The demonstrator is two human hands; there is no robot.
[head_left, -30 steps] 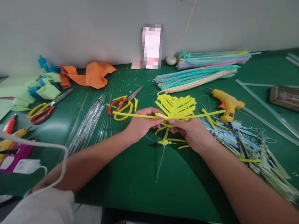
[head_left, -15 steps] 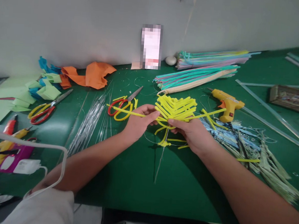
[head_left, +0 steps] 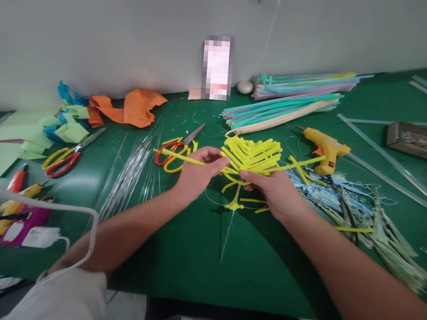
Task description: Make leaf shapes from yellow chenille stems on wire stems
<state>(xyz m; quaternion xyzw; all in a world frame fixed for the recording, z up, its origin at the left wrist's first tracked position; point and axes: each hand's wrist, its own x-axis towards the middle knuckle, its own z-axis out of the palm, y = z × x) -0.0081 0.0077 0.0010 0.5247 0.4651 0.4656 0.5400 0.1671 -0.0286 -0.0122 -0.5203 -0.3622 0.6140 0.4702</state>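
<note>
A yellow leaf-like shape made of pipe cleaners (head_left: 252,153) is held up between my two hands. My left hand (head_left: 202,171) pinches its left edge with thumb and fingers, and a yellow strip (head_left: 173,154) sticks out past that hand. My right hand (head_left: 270,188) is closed on the lower right, its thumb pressed on the base. Another strip (head_left: 304,162) reaches out to the right. Below hangs a thin wire stem (head_left: 227,239) with a small yellow tuft (head_left: 234,206) round it. The fingers behind the shape are partly hidden.
Left are red-and-yellow scissors (head_left: 166,156), a second pair (head_left: 63,163), wires (head_left: 128,176) and coloured paper (head_left: 140,107). Behind lie pipe cleaner bundles (head_left: 282,111). A yellow glue gun (head_left: 327,151), pale blue and green strands (head_left: 383,240) and a small box (head_left: 415,140) are right.
Hardly anything differs. Both hands keep their grip on the yellow pipe cleaner shape, and the whole view has shifted by a few pixels.
</note>
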